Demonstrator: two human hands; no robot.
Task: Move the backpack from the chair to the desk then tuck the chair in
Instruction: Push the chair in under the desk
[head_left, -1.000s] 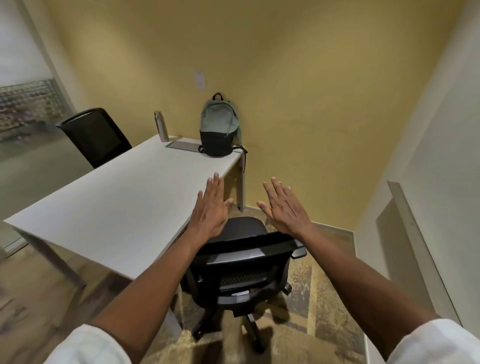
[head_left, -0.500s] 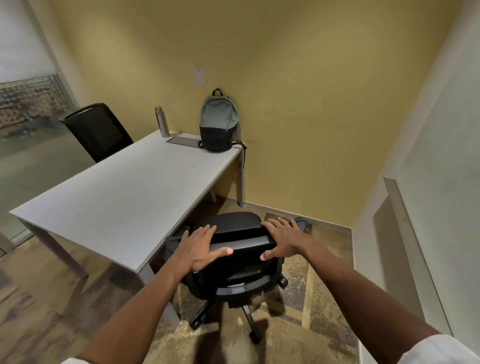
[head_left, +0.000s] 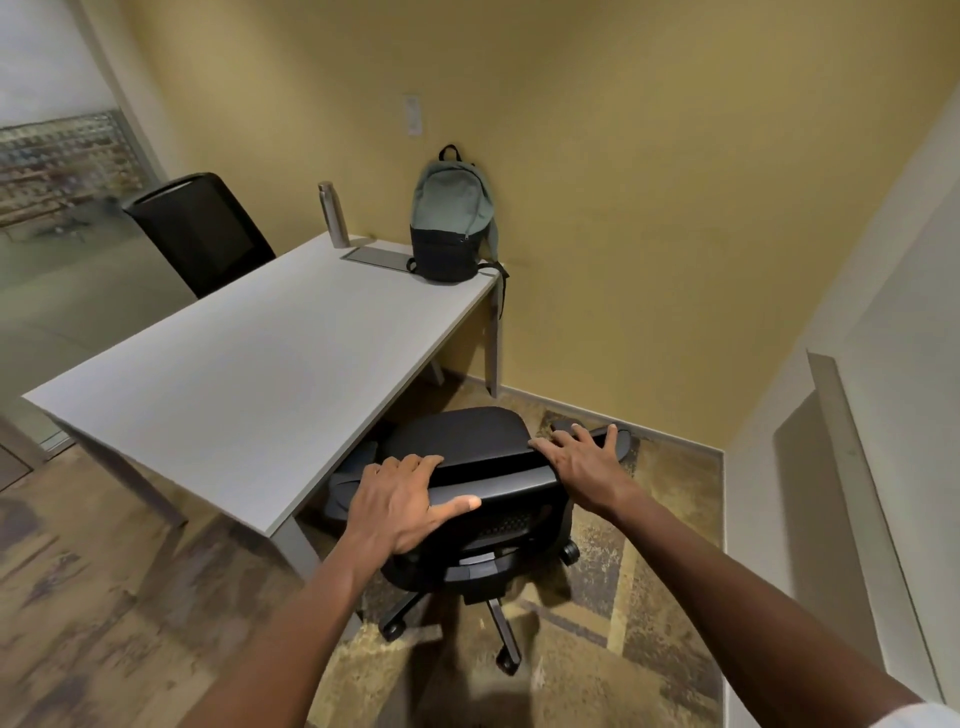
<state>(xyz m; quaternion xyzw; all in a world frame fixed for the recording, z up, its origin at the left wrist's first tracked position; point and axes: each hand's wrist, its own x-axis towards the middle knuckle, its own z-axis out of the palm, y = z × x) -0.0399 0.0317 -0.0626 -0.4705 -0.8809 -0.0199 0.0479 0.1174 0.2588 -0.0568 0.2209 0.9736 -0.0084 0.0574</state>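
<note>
A grey-green and black backpack (head_left: 451, 223) stands upright on the far right corner of the white desk (head_left: 249, 364), leaning on the yellow wall. A black office chair (head_left: 467, 441) on casters stands beside the desk's near right edge, its seat partly under the desktop. My left hand (head_left: 400, 501) grips the left end of the chair's backrest top, thumb along its rear face. My right hand (head_left: 584, 465) rests on the right end of the backrest, fingers spread toward the right armrest.
A metal bottle (head_left: 333, 213) and a flat grey pad (head_left: 376, 257) sit on the desk left of the backpack. A second black chair (head_left: 200, 231) stands behind the desk. A white partition (head_left: 857, 441) runs along the right. The yellow wall is close behind the chair.
Both hands came down from the air onto the chair's backrest and took hold. The chair now sits a little closer to the desk.
</note>
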